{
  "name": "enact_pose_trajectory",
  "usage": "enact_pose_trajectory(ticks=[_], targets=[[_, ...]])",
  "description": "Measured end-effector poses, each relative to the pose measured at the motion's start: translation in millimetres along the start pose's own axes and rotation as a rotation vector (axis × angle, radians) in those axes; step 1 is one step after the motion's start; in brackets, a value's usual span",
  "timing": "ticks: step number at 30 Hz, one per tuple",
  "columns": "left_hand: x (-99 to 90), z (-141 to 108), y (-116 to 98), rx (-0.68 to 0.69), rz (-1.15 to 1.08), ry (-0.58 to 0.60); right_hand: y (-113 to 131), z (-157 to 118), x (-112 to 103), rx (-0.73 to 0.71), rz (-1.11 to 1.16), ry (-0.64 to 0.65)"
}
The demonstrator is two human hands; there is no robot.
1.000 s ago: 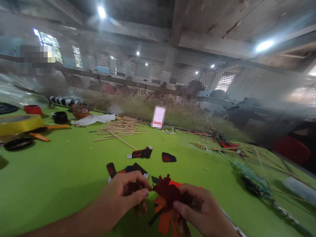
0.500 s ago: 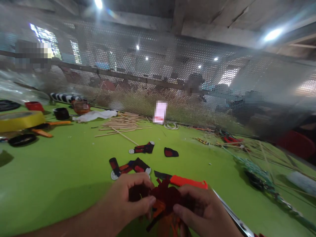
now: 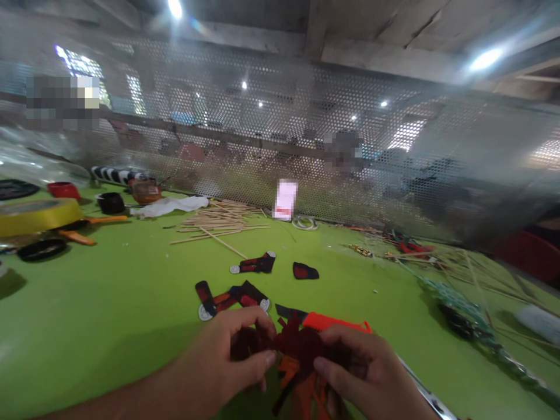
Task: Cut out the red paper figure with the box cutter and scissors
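Note:
In front of me is a dark red and orange cut-out piece (image 3: 301, 353) with narrow strips sticking out; its exact kind is unclear. My right hand (image 3: 367, 364) pinches its right edge between thumb and fingers. At the left edge my left hand (image 3: 238, 344) grips it, thumb and fingers curled close together. Just beyond lies a utility knife (image 3: 335, 322) with an orange handle and dark blade. Jointed dark red and black cut-outs with white round ends (image 3: 230, 297) rest past my left hand. A similar smaller cut-out (image 3: 258, 263) and a separate dark piece (image 3: 305, 271) lie farther off.
Thin wooden sticks (image 3: 223, 220) are piled at the back of the green table (image 3: 144, 280). Yellow tape (image 3: 39, 216) and a black ring (image 3: 42, 249) are at left. Green braided cord (image 3: 455, 303) runs along the right. A perforated screen (image 3: 245, 146) stands behind, with people beyond.
Both hands and the red and orange piece have shifted slightly to the right. The piece stays between my hands, its lower strips swung a little rightward. The table items look unchanged.

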State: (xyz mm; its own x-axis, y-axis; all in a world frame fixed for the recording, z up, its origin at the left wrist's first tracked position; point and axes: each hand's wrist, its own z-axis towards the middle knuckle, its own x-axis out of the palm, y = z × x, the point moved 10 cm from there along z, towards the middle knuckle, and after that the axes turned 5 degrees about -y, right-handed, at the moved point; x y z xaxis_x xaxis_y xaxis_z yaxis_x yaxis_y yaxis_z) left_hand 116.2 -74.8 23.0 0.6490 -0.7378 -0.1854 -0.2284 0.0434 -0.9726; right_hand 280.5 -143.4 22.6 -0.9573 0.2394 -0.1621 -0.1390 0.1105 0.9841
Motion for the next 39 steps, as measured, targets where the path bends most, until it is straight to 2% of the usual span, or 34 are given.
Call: enact_pose_trajectory(ticks=[6,13,17,22,29,33,39], targets=[[-0.6,0.6,-4.7,0.034,-0.016,0.004,0.0,-0.3,-2.5,-0.105,-0.040,-0.004],[-10.6,4.2,-8.8,0.125,0.038,-0.077,8.1,1.4,-4.8,-0.105,-0.098,0.027],[-7.5,-0.7,-12.0,0.185,0.073,-0.067,8.0,2.3,-1.3,-0.054,-0.052,0.055],[-6.7,-3.3,-18.9,0.235,0.107,-0.114,15.5,1.9,-2.2,-0.082,-0.035,0.044],[-6.2,-0.9,-16.1,0.166,0.141,-0.111,19.2,3.0,-3.1,-0.122,0.009,0.045],[-3.6,-2.8,-14.7,0.097,0.097,-0.064,18.4,4.9,-4.8,-0.150,0.031,0.032],[-2.9,-1.9,-10.9,0.067,0.047,-0.035,16.1,5.7,-6.7,-0.123,0.028,0.007]])
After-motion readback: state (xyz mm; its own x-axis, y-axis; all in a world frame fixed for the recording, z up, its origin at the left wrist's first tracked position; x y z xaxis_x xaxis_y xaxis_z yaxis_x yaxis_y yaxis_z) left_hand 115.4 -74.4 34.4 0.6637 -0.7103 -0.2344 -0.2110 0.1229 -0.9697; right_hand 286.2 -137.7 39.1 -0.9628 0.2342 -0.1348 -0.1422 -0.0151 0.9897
